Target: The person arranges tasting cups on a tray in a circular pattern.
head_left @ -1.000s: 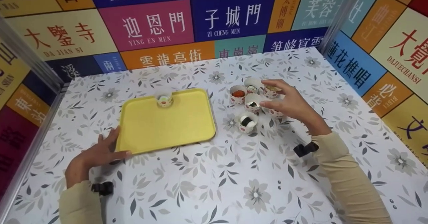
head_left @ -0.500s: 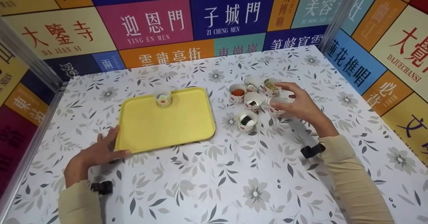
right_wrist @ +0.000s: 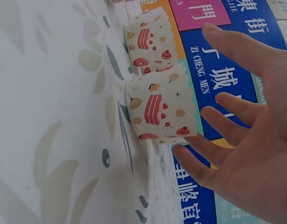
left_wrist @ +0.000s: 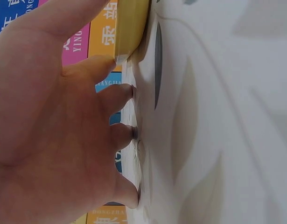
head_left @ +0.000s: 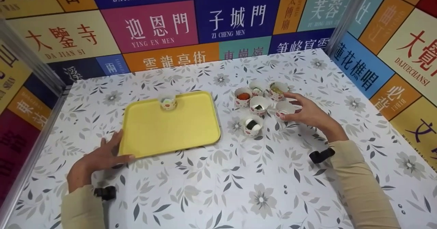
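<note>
My left hand (head_left: 102,157) rests at the near left corner of a yellow tray (head_left: 170,130), thumb along its front rim. In the left wrist view, the index finger touches the tray's edge (left_wrist: 129,35) and the other fingertips meet the tablecloth. A patterned paper cup (head_left: 167,103) with pale contents stands on the tray's far side. My right hand (head_left: 309,112) is spread beside the rightmost paper cup (head_left: 281,112), fingers behind it and thumb in front. In the right wrist view, its fingers (right_wrist: 232,126) are relaxed, apart from the cake-printed cup wall (right_wrist: 157,109).
Several more paper cups cluster close by: one with orange-red filling (head_left: 243,96), one with a black-banded white piece (head_left: 252,124), one with yellow-green filling (head_left: 277,90), and others with white pieces. Sign-printed panels (head_left: 235,13) enclose the floral tablecloth (head_left: 218,184).
My right hand has moved right and slightly nearer, from over the yellow-green cup to the rightmost cup, its fingers drawing closer together. The left hand and tray have stayed put.
</note>
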### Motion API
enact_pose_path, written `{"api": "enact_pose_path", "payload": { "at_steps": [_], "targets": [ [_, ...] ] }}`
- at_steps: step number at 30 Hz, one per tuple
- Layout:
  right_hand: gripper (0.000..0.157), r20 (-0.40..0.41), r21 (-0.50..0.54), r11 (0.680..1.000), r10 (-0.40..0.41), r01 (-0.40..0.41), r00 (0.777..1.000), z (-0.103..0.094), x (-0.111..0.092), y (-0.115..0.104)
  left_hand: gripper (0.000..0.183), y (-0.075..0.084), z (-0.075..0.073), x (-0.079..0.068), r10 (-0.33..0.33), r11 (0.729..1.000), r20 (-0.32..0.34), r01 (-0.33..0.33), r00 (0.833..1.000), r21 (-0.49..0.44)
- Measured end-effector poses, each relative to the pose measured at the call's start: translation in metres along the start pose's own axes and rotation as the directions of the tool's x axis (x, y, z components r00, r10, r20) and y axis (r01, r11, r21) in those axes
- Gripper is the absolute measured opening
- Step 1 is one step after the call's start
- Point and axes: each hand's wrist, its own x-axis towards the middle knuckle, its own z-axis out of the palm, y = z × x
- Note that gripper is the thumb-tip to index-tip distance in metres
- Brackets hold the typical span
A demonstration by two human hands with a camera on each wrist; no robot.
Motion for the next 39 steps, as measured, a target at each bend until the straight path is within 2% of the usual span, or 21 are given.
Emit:
{"api": "enact_pose_path", "payload": {
  "at_steps": [5,10,16,22,30,39],
  "targets": [
    [0.092,0.024,-0.027,0.999,0.028,-0.028,0.999,0.000,0.003,0.010,0.120,0.000,0.000,0.000,-0.024,1.000,0.006,0.024,1.000,0.002],
    [0.093,0.038,-0.029,0.998,0.056,-0.055,0.998,0.000,0.007,0.015,0.120,0.000,0.000,0.001,-0.013,1.000,0.000,0.013,1.000,-0.005],
    [0.094,0.023,-0.039,0.997,0.065,-0.064,0.998,0.001,0.006,0.015,0.120,0.000,0.000,0.002,-0.030,1.000,0.006,0.030,1.000,-0.009],
    [0.092,0.039,-0.042,0.994,0.098,-0.096,0.994,0.004,0.006,0.012,0.120,-0.001,0.001,0.002,0.014,1.000,0.000,-0.014,1.000,0.016],
    [0.085,0.022,-0.064,0.995,0.082,-0.080,0.996,0.015,0.015,0.012,0.120,-0.006,-0.001,-0.004,-0.039,0.999,0.016,0.039,0.999,0.008],
    [0.080,-0.023,-0.043,0.991,0.128,-0.129,0.992,0.010,0.011,0.010,0.121,0.000,0.000,0.002,-0.022,1.000,0.005,0.021,1.000,0.011]
  ]
}}
